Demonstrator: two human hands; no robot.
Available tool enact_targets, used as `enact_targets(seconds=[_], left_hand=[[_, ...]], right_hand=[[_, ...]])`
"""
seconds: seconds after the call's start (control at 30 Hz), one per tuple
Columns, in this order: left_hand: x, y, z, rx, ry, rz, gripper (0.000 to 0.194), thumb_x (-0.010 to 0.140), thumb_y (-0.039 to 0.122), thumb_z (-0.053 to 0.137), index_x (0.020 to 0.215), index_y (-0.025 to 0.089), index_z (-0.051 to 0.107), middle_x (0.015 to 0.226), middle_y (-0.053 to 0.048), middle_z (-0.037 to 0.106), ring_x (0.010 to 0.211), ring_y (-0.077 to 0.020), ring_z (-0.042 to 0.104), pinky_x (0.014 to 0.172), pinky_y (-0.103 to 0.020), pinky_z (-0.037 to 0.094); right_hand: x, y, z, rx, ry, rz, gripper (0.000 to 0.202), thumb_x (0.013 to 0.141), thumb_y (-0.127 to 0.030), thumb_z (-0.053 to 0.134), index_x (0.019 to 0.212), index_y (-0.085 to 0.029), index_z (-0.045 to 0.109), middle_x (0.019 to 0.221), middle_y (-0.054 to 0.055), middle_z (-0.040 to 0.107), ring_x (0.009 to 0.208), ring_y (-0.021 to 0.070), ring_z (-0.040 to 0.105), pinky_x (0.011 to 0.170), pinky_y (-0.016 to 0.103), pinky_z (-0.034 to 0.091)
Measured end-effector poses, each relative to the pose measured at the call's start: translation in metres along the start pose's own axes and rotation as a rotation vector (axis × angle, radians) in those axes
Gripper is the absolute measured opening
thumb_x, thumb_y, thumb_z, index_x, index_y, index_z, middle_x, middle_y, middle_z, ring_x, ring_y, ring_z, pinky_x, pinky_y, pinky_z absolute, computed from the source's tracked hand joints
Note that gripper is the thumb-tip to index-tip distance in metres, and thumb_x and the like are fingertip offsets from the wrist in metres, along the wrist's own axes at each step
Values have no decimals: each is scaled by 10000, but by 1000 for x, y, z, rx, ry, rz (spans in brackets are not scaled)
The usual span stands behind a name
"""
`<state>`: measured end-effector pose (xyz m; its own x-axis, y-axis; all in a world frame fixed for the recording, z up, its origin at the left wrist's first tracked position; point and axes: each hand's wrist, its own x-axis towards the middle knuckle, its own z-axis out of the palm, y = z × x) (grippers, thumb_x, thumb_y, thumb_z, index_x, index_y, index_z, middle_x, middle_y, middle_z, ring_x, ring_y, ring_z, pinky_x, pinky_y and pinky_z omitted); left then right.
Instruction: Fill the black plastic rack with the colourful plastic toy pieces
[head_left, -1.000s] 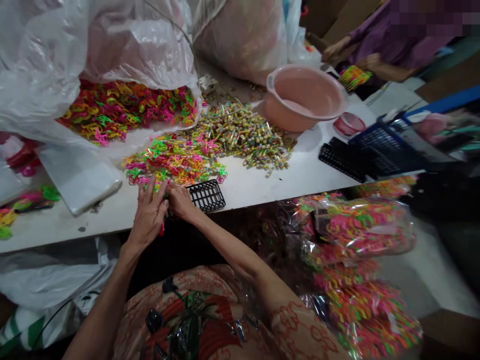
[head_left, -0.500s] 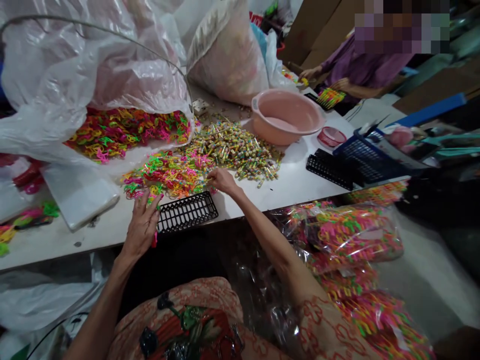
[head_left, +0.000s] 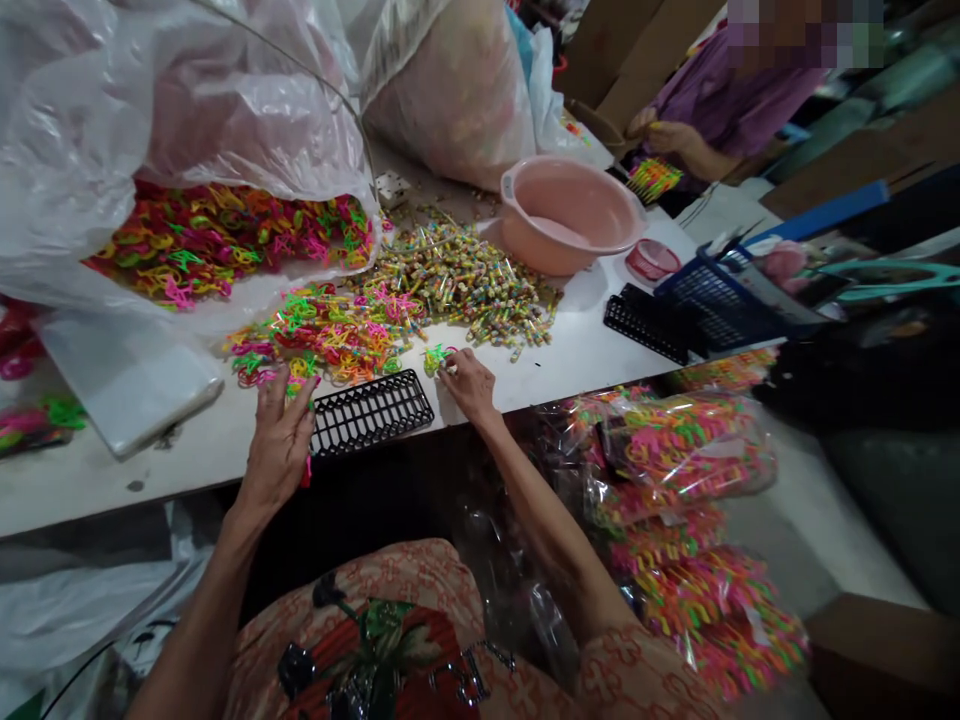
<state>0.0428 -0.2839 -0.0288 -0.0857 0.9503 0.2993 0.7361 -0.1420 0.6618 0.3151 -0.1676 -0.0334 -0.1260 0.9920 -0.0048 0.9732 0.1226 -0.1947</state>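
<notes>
My left hand [head_left: 279,440] is at the left end of a black slotted plastic rack [head_left: 375,412], its fingers stretched out and apart at the near edge of a pile of small bright plastic pieces [head_left: 330,325]. Bits of green and red show beside its thumb; what lies under the palm is hidden. My right hand [head_left: 471,385] is closed in a pinch just past the rack's right end. At its fingertips is a small green plastic piece [head_left: 435,358], with a bit of pink beside it. Behind lies a heap of short, multicoloured stick-like pieces [head_left: 465,285].
A pink basin [head_left: 574,235] stands behind the heap. On the left, a large clear bag [head_left: 247,130] spills bright pieces, near flat plastic bags [head_left: 127,385]. A blue basket [head_left: 731,300] is at right. Filled bags [head_left: 686,445] hang below the edge. A co-worker's hand [head_left: 671,140] is beyond.
My right hand has drawn back from the pile to the right, bringing a green piece at its fingertips. My left hand stays by the rack. The view has shifted slightly.
</notes>
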Motion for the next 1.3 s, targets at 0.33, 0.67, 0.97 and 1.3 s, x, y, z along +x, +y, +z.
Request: enact_targets(seconds=[0.33,0.67,0.97,1.3], left_hand=[[-1,-2,2,-25,14,18,460,955,324,399,1411,363,451,1599,14,251,1476,-245,202,1213,-515,146],[-1,-3,1,-17,-6,-5,458,966,357,362,1419,380,427,1596,33,254,1483,-216,174,1210,-497,147],[0,-4,-1,-42,-27,13,457,973,390,346,1426,389,411,1599,25,245,1481,-214,181,1209,-495,138],[0,1,-2,-44,-28,8,461,980,411,337,1436,380,394,1608,21,223,1485,-202,166,1216,-478,102]], right_hand=[[21,6,-3,540,-88,210,83,629,-181,650,639,-195,568,672,0,613,676,159,557,601,253,404],[-62,-87,28,1288,-349,20,247,637,-361,712,645,-201,524,603,-57,491,569,109,442,562,247,378],[-91,-135,60,1063,-117,-111,121,781,-263,628,704,-210,552,712,-18,551,671,142,536,649,254,435],[-99,-138,67,513,-42,-422,105,899,-236,496,903,-183,587,840,54,584,730,165,560,593,244,393]])
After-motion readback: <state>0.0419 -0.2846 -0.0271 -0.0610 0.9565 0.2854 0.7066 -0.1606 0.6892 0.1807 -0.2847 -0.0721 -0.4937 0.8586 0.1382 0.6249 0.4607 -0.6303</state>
